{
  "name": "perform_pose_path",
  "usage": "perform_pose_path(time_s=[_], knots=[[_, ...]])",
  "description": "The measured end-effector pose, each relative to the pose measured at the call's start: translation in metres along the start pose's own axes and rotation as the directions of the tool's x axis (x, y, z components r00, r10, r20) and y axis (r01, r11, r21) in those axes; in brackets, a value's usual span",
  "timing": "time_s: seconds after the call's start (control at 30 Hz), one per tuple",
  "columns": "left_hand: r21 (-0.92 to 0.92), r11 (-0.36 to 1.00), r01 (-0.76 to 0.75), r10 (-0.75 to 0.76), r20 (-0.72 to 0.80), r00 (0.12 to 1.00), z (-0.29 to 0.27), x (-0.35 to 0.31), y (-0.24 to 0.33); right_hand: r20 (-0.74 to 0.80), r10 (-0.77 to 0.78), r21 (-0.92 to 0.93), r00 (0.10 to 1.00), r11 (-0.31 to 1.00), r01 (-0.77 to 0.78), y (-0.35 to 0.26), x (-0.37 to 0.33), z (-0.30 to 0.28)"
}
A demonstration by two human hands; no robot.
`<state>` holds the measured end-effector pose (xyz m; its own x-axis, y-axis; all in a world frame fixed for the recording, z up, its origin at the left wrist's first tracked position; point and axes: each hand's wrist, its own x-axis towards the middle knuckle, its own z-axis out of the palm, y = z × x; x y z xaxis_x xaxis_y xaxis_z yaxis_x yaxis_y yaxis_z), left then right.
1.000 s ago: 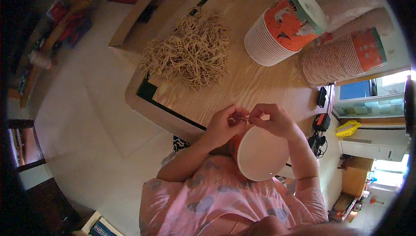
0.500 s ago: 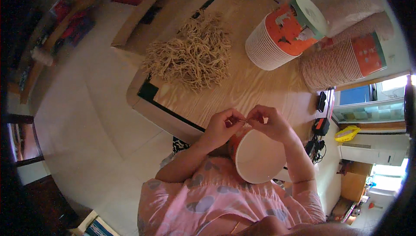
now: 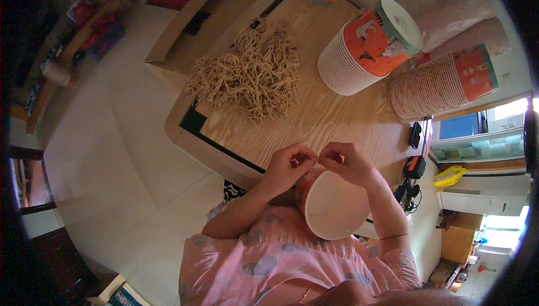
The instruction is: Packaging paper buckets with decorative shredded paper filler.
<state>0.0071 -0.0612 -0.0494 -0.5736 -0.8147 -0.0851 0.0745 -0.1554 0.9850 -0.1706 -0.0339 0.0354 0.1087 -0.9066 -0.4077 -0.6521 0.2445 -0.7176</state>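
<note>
A paper bucket [image 3: 338, 208], white inside with an orange printed outside, rests against my body, its mouth turned up toward me. Above its far rim my left hand [image 3: 289, 167] and my right hand [image 3: 348, 163] meet, each with thumb and forefinger pinched together. Whatever lies between the fingertips is too small to make out. Beyond my hands, on the wooden table [image 3: 314, 120], lies a tangled heap of tan cords [image 3: 247, 73].
Stacked orange and white buckets [image 3: 365, 48] stand at the far right, beside another stack [image 3: 443, 81] in clear wrap. Black adapters and cables [image 3: 412, 177] lie along the table's right edge. A yellow bag [image 3: 449, 176] is farther right.
Both hands stay pinched above the bucket's rim, with the fingers shifting only slightly. The whole scene sits a little lower in the picture.
</note>
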Motion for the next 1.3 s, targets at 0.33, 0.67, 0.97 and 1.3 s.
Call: perform_pose_path(time_s=[0.33,0.67,0.97,1.3], knots=[[0.024,1.000,0.000,0.001,-0.031,1.000,-0.004,0.000,-0.002,0.041,-0.041,-0.062,0.998,0.997,0.044,0.001,0.007,-0.003],[-0.003,0.998,-0.067,0.067,-0.017,0.998,0.000,-0.003,-0.004,0.007,-0.005,-0.056,1.000,0.998,0.005,-0.003,0.005,0.000],[0.171,0.974,-0.148,0.167,-0.105,0.980,0.004,-0.002,0.000,-0.018,-0.103,-0.022,0.994,0.994,0.103,0.010,0.007,0.003],[0.129,0.990,-0.060,0.068,-0.059,0.996,0.000,-0.003,0.000,-0.005,-0.018,-0.005,1.000,1.000,0.018,0.003,0.005,0.001]])
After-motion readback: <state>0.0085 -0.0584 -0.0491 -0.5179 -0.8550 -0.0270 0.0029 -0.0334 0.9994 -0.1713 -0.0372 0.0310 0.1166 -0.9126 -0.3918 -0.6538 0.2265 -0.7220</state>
